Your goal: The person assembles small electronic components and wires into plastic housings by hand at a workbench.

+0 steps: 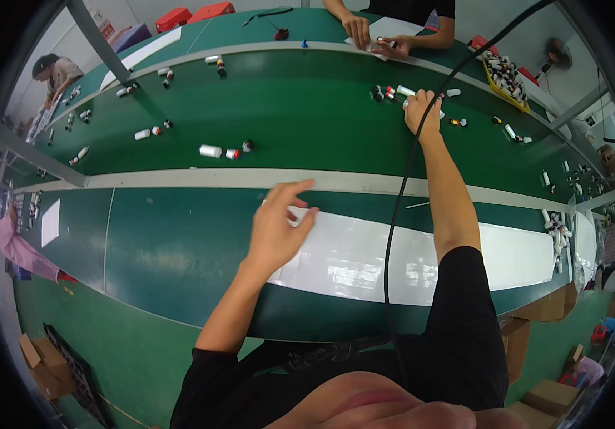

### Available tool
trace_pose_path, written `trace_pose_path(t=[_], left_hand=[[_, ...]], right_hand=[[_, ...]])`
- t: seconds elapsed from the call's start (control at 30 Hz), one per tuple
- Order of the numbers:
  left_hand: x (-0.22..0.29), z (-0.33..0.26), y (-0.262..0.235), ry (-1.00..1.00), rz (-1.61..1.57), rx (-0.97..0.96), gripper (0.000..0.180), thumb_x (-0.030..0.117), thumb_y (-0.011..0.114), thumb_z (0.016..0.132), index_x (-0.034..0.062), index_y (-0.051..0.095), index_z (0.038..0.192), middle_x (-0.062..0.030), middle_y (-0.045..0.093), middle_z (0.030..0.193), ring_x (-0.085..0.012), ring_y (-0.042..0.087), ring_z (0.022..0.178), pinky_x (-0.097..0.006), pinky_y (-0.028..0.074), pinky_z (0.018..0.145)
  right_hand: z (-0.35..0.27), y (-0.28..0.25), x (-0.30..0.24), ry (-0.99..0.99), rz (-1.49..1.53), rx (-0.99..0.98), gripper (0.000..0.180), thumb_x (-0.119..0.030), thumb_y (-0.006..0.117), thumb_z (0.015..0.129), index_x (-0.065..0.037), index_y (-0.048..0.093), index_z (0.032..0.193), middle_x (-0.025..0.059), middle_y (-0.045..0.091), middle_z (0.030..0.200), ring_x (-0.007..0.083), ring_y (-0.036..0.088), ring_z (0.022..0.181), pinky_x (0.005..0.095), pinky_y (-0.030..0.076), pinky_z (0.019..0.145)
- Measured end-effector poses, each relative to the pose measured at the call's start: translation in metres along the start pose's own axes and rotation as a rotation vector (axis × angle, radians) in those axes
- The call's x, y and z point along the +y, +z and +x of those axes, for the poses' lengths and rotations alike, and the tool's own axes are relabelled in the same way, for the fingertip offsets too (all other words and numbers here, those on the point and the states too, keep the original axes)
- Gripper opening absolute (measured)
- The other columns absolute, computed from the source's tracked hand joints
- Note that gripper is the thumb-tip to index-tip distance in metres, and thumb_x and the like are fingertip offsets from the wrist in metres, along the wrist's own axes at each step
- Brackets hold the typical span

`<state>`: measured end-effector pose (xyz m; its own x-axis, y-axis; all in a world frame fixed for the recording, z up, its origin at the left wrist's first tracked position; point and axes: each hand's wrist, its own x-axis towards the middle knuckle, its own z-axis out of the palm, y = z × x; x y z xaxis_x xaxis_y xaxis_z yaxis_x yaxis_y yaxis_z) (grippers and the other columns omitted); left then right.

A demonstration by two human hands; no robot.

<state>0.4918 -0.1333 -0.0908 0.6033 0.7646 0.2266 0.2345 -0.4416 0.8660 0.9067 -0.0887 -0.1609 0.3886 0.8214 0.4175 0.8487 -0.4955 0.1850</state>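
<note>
Your right hand (422,113) is right of top center, fingers curled down among small parts on the green surface (307,107). A white cylinder (405,91) lies just beside it, with red-and-black parts (390,92) to the left. Can't tell if you're gripping a piece or only touching; your own hand covers the contact.

Left hand (279,223): mid-frame, thumb and fingers spread, nothing visible in it. It's over the left end of the white sheet (350,257); can't tell if it's touching.

Handling, my guess: the cylinder is light, stiff, smooth, prone to roll. Pinch it across mid-length, thumb opposite fingers. Sheet looks thin, glossy, slippery; take it by an edge.

Hard to see: the black cable (391,250) crosses your right hand and the sheet, your right arm hides more sheet, and the small dark parts (377,94) are too small to identify.
</note>
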Motion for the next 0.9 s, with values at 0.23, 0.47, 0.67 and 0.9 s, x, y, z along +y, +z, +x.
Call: trace_pose_path(t=[0.23,0.47,0.67,0.9], left_hand=[[-0.005,-0.011,0.037,-0.566,-0.911,-0.335,0.038,0.021,0.052,0.097,-0.0029,0.055,0.126,-0.0167,0.065,0.113,-0.0171,0.063,0.090,-0.029,0.051,0.073],[-0.008,-0.004,0.055,-0.786,-1.218,-0.152,0.042,0.029,0.056,0.097,-0.0051,0.056,0.120,-0.0147,0.066,0.107,-0.0162,0.063,0.089,-0.027,0.050,0.079],[-0.009,-0.008,0.047,-0.603,-1.276,-0.101,0.032,0.019,0.056,0.097,-0.0057,0.059,0.118,-0.0108,0.065,0.102,-0.0161,0.062,0.088,-0.028,0.050,0.082],[-0.004,-0.014,0.048,-0.362,-1.122,-0.127,0.038,0.011,0.057,0.094,-0.0057,0.053,0.128,-0.0188,0.062,0.116,-0.0210,0.062,0.099,-0.029,0.050,0.089]], right_hand=[[-0.110,-0.103,-0.076,0.496,1.494,-0.382,0.033,-0.019,0.071,0.081,0.002,0.060,0.105,0.0079,0.067,0.087,0.0163,0.065,0.076,0.0285,0.050,0.065],[-0.204,-0.158,-0.109,0.295,1.792,-0.340,0.031,-0.003,0.066,0.080,-0.001,0.059,0.110,0.0082,0.064,0.098,0.0199,0.062,0.094,0.0288,0.047,0.085],[-0.228,-0.166,-0.113,-0.093,1.228,-0.069,0.039,0.003,0.063,0.069,-0.007,0.059,0.106,0.0098,0.062,0.099,0.0284,0.059,0.091,0.0352,0.046,0.087],[-0.245,-0.162,-0.136,0.250,1.871,-0.130,0.029,-0.002,0.066,0.084,-0.003,0.052,0.109,0.0086,0.057,0.095,0.0139,0.056,0.087,0.0286,0.046,0.079]])
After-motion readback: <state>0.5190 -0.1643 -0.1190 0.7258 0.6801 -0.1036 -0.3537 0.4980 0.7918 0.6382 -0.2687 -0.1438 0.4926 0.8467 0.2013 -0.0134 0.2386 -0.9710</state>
